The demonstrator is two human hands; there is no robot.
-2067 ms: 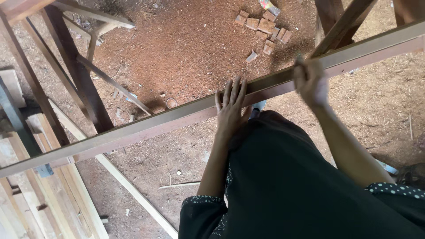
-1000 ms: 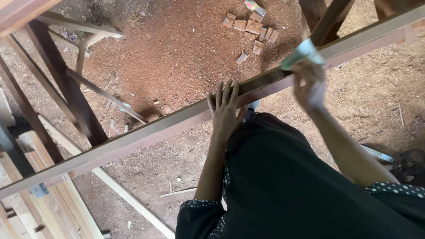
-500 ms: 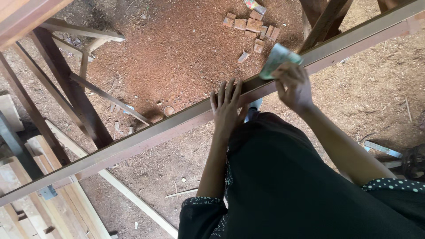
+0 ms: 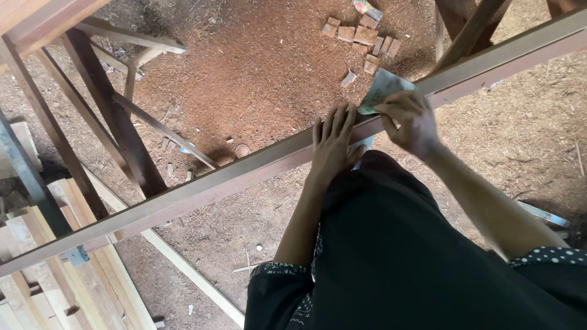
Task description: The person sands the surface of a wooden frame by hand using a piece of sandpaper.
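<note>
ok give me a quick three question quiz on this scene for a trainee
1. True or false: the left hand lies flat on the long wooden beam.
2. What does the right hand hold? A) a hammer B) a folded greenish sheet C) a saw
3. What lies on the sawdust floor past the beam, near the top of the view?

Key:
1. True
2. B, the folded greenish sheet, pressed against the beam
3. A cluster of small wood blocks
</note>
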